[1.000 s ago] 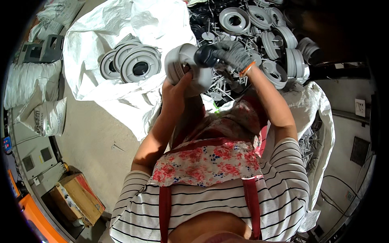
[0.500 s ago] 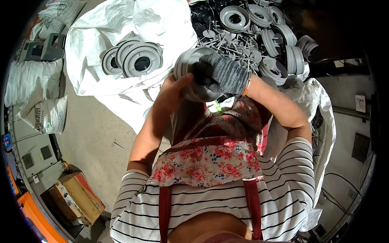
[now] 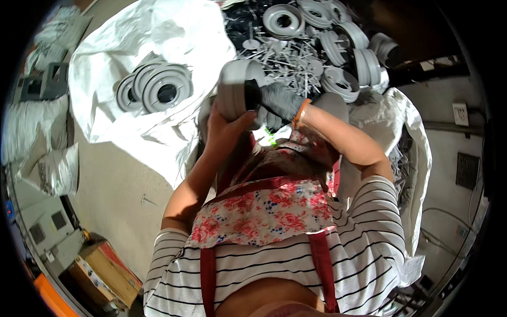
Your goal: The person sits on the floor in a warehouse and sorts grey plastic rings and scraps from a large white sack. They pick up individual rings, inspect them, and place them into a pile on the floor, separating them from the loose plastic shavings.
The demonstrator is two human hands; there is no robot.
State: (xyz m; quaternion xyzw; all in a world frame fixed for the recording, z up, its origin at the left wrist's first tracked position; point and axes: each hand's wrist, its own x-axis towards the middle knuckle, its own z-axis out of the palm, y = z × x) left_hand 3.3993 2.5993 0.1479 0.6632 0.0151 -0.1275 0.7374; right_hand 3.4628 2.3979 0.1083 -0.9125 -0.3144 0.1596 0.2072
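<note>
A deep grey plastic ring [image 3: 231, 92] with ridged sides is held in front of my lap, tipped so its opening turns to the right. My bare left hand [image 3: 224, 126] grips it from below, thumb along the lower rim. My right hand [image 3: 283, 103], in a grey knitted glove, is closed at the right side of the ring by its dark opening; motion blur and shade partly hide those fingertips. Left of my hands, several round grey rings with dark centres [image 3: 168, 94] lie overlapping on a white woven sack [image 3: 113, 53].
Beyond my hands is a heap of grey pin-like plastic pieces [image 3: 288, 61], with more grey rings [image 3: 338, 84] at its right. An open white sack [image 3: 417, 137] stands by my right side. Filled bags [image 3: 34, 129] line the far left; a cardboard box [image 3: 108, 272] sits lower left.
The ring has turned from showing its round face to showing more of its ridged side. My gloved right hand has shifted down and left, and the whole view has moved slightly.
</note>
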